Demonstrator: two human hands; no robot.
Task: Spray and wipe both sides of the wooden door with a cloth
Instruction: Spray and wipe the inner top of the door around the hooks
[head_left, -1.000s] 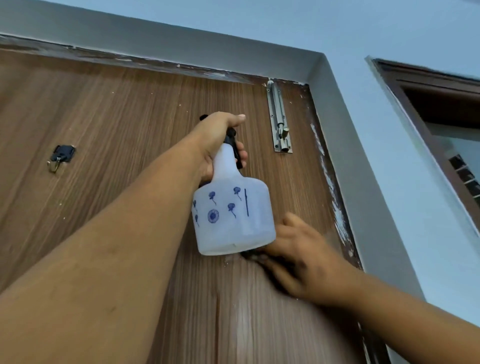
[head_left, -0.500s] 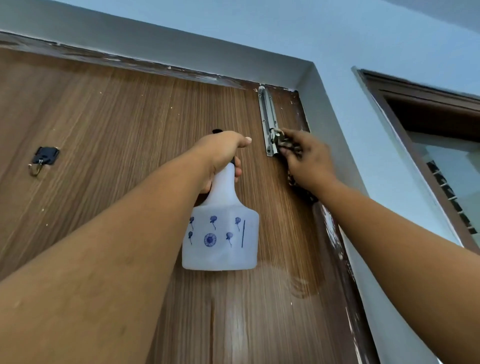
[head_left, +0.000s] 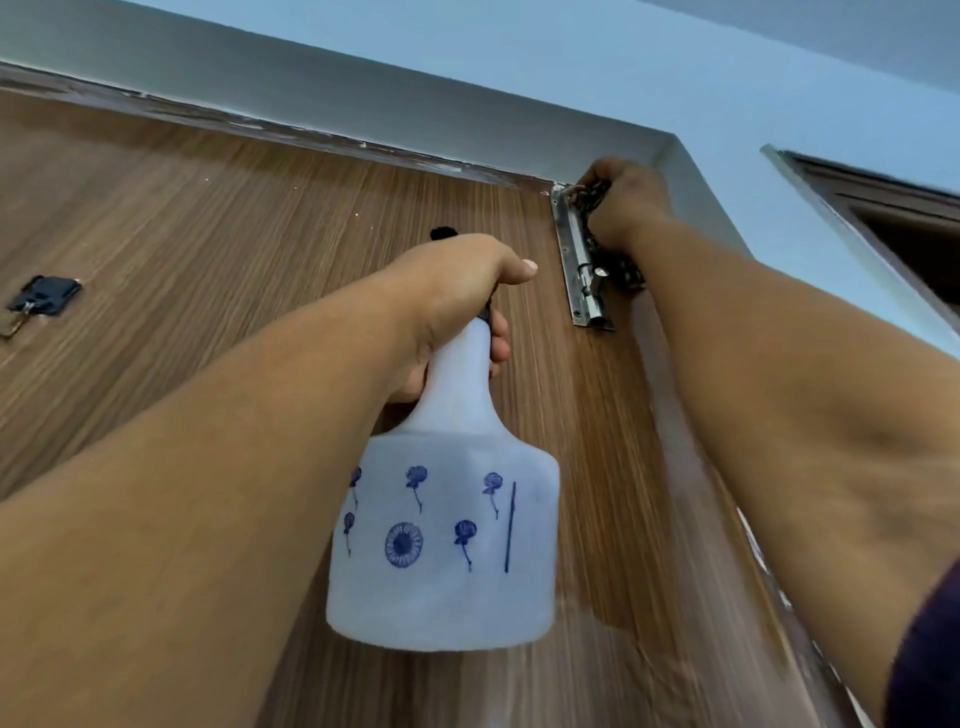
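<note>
Right hand (head_left: 626, 208) now higher — cloth (head_left: 597, 200) at door (head_left: 208, 260) corner

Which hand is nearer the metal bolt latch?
Right. The right hand presses the cloth against the bolt latch; the left hand grips the spray bottle beside it, apart.

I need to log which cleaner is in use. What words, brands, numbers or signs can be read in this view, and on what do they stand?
No readable text anywhere.
White plastic spray bottle, held by the left hand: only blue printed flowers, a round flower mark and one vertical blue line; no words or numbers.
Steel sliding door bolt, black wall hook and brown wooden door: no markings visible.
</note>
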